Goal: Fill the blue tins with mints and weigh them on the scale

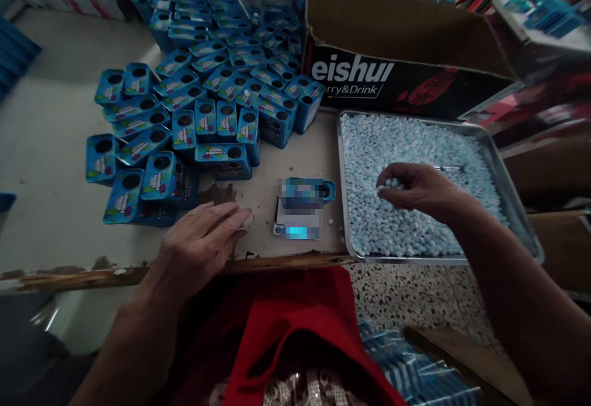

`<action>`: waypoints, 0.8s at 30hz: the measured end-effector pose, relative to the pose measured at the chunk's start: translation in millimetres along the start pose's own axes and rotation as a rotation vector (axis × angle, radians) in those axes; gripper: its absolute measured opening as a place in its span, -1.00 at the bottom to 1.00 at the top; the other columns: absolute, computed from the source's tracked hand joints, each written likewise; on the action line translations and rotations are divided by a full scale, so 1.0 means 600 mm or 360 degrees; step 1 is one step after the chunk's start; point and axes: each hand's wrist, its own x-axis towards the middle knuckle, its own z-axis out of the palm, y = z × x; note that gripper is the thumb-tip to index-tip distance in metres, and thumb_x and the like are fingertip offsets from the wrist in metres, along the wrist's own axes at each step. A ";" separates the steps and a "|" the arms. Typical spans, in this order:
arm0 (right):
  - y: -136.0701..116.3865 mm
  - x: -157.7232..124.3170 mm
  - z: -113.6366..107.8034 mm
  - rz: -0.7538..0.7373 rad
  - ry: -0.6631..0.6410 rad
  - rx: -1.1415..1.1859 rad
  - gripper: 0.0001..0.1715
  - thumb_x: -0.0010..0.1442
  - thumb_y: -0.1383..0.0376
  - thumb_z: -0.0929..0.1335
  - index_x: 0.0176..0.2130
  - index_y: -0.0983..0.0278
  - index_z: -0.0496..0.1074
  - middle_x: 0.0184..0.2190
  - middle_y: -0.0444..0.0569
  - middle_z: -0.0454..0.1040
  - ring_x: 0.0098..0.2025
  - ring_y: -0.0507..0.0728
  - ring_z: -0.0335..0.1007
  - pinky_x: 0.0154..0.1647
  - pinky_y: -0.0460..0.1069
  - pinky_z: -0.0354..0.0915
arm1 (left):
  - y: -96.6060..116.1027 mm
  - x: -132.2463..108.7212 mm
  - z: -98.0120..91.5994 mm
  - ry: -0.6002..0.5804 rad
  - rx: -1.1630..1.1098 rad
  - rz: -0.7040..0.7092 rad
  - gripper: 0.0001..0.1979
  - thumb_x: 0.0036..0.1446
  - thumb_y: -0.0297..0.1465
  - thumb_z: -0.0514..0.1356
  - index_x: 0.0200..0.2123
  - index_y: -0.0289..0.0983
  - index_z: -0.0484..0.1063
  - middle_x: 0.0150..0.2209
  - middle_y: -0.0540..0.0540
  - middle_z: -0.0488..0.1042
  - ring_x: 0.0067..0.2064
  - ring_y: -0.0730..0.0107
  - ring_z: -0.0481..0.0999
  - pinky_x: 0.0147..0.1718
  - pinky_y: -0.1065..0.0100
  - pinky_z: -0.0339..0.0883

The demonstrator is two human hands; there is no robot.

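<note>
My right hand (418,190) is over a metal tray (342,166) full of small pale blue and white candies (397,141). Its thumb and fingers are closed around a few of the candies. My left hand (201,239) rests by the table's front edge, fingers stretched out; nothing can be clearly made out under them. Between the hands sits a small scale (300,220) with a lit blue display, its area partly pixelated. On it lies a blue box (302,191). Left of that, many blue candy boxes (221,153) with round dark openings stand close together.
Behind the tray stands an open black cardboard box (401,79) with white lettering. The worn wooden table edge (295,262) runs in front of me, above a red apron (295,326). Blue printed packaging (415,363) lies below at right. Shelves with goods rise at far right.
</note>
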 end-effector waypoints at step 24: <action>-0.141 0.083 0.114 -0.0988 0.0518 -0.0666 -0.80 0.42 0.29 0.36 -0.11 0.22 0.62 -0.20 0.03 0.60 -0.23 0.20 0.52 -0.18 0.07 0.37 | -0.020 0.110 -0.185 0.0388 -0.0001 -0.0373 -0.58 0.15 -0.15 0.41 0.05 -0.10 0.52 -0.08 0.01 0.61 -0.12 0.29 0.61 0.01 0.18 0.56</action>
